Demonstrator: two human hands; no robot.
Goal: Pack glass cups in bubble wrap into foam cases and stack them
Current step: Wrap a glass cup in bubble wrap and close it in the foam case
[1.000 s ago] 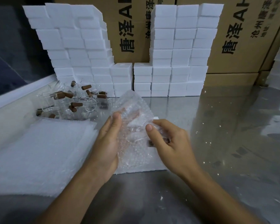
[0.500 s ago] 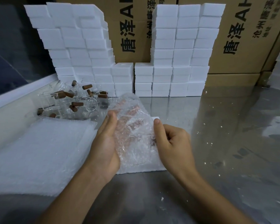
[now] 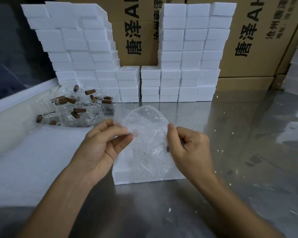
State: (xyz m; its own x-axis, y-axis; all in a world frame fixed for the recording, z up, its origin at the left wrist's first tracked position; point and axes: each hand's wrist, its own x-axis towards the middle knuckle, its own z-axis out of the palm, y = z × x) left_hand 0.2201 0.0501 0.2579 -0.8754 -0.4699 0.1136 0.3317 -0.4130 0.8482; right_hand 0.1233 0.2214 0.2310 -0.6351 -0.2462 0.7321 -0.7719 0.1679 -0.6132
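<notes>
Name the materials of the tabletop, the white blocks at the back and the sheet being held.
Tabletop: likely stainless steel, brushed, with dull reflections. White blocks: apparently foam, matte, crumbs shed nearby. Sheet: clear plastic bubble wrap with visible bubbles.

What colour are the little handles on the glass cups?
Brown handles, clearest in the head view.
</notes>
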